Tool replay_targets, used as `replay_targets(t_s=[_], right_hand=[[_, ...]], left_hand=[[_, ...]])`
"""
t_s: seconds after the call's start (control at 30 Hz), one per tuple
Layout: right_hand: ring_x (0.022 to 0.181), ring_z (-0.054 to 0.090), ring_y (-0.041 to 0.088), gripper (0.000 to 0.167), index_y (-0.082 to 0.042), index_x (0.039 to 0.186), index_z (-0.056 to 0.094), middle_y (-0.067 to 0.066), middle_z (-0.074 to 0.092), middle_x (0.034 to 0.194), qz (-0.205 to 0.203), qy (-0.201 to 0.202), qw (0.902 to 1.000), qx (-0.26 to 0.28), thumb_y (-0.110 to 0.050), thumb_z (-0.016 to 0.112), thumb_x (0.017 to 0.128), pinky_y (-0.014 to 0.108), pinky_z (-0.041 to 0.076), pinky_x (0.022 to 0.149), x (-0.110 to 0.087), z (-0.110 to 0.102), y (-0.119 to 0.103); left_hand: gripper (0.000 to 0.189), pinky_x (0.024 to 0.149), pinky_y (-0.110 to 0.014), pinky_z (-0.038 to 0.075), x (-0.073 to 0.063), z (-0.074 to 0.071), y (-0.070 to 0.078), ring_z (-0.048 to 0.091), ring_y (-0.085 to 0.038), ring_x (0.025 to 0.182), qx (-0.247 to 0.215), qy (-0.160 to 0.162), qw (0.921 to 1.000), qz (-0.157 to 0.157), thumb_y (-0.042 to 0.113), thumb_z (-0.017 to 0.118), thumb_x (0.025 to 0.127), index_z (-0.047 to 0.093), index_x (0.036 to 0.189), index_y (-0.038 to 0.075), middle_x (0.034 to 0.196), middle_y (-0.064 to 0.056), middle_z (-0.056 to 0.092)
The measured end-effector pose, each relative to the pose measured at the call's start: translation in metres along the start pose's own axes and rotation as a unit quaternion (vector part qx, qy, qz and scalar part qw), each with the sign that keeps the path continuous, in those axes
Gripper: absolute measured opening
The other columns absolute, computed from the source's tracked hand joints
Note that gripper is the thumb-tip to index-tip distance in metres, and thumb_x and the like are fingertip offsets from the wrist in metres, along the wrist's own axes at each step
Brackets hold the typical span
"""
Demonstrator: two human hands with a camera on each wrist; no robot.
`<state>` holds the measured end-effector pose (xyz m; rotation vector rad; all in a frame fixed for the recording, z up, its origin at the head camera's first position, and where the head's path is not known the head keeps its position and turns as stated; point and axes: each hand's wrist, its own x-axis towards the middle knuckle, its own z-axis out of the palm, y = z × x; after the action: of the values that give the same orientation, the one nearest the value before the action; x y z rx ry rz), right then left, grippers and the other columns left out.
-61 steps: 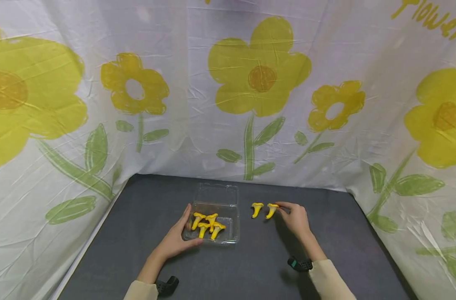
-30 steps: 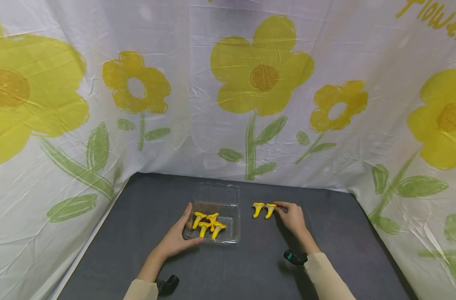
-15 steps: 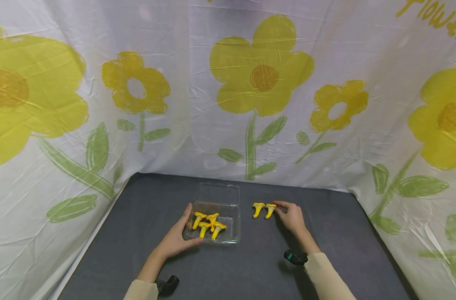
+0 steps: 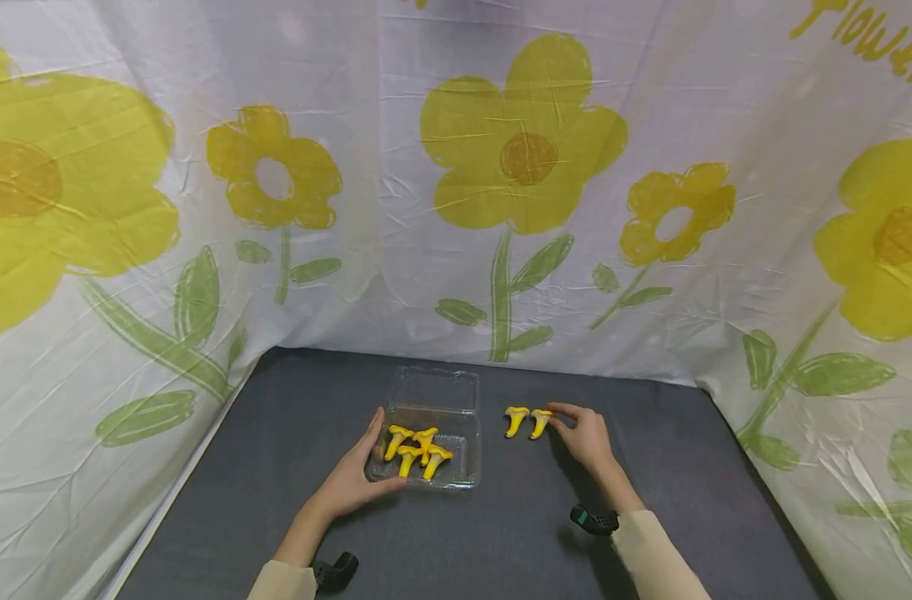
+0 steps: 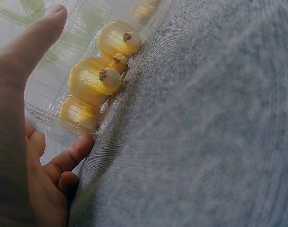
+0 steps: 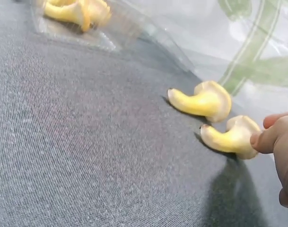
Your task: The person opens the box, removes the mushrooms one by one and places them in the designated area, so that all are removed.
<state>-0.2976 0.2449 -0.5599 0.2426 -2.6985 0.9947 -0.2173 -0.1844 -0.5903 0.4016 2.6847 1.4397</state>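
A clear plastic clamshell box (image 4: 463,467) lies with its lid raised, several yellow chanterelle mushrooms (image 4: 408,460) inside it at the left. My left hand (image 4: 351,479) grips the box's left side, thumb along the front and fingers along the back left; the left wrist view shows the thumb (image 5: 35,42) and curled fingers around the wall. To the right of the box, two more chanterelles lie side by side on the dark cloth. My right hand (image 4: 589,437) pinches the cap edge of the nearer chanterelle (image 6: 231,138) between thumb and index finger. The other chanterelle (image 6: 203,101) lies just beside it.
Dark grey cloth covers the table (image 4: 501,542). A white curtain (image 4: 381,317) printed with yellow flowers hangs around its back and sides. The transparent lid (image 4: 435,388) leans back behind the box. Black wrist devices sit on both forearms.
Compared with two seconds ago, my right hand and its chanterelle have shifted slightly left, closer to the other chanterelle. Since one second ago almost nothing has moved; my left hand stays on the box.
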Motion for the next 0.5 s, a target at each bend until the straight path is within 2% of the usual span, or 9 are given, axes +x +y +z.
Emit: replay_targets(t_s=[0.03,0.17,0.27,0.37,0.5], right_hand=[[0.042,0.024,0.007,0.029,-0.004,0.124,0.079,0.017,0.078,0.12,0.001,-0.003,1.0,0.008,-0.01,0.08,0.096,0.027,0.033,0.051,0.0,-0.001,-0.001],[0.038,0.026,0.005,0.03,-0.003,0.125,0.079,0.017,0.079,0.118,-0.008,-0.006,0.9997,0.023,-0.009,0.079,0.096,0.024,0.031,0.043,-0.001,-0.005,-0.005],[0.036,0.028,0.006,0.03,-0.004,0.126,0.078,0.017,0.08,0.111,-0.016,-0.005,0.9996,0.024,-0.01,0.079,0.097,0.024,0.031,0.039,-0.001,-0.006,-0.01],[0.036,0.025,0.005,0.03,-0.005,0.126,0.078,0.017,0.081,0.106,-0.029,-0.001,0.9993,0.026,-0.009,0.079,0.097,0.023,0.03,0.038,-0.001,-0.007,-0.017],[0.035,0.022,0.002,0.03,-0.005,0.127,0.078,0.015,0.075,0.076,-0.04,0.002,0.9982,0.044,-0.008,0.078,0.097,0.022,0.027,0.038,-0.002,-0.007,-0.027]], left_hand=[[0.123,0.114,-0.07,0.035,0.0,0.0,0.0,0.041,-0.036,0.145,0.001,0.0,1.0,0.0,0.049,0.087,0.087,0.002,0.173,0.023,0.18,-0.005,0.001],[0.123,0.117,-0.073,0.031,0.001,-0.001,0.0,0.03,-0.043,0.157,0.002,-0.003,1.0,0.003,0.049,0.086,0.087,0.001,0.173,0.024,0.18,-0.006,0.001],[0.123,0.118,-0.075,0.027,0.001,-0.001,-0.001,0.017,-0.043,0.161,0.004,-0.004,1.0,0.005,0.049,0.086,0.087,0.0,0.173,0.026,0.179,-0.007,0.001],[0.123,0.118,-0.074,0.028,0.001,-0.001,-0.002,0.018,-0.043,0.161,0.005,-0.005,1.0,0.005,0.049,0.086,0.087,0.0,0.173,0.026,0.179,-0.006,0.001],[0.123,0.119,-0.074,0.028,0.001,-0.001,-0.001,0.018,-0.043,0.161,0.002,-0.006,1.0,0.005,0.048,0.087,0.087,0.0,0.173,0.026,0.179,-0.007,0.001]])
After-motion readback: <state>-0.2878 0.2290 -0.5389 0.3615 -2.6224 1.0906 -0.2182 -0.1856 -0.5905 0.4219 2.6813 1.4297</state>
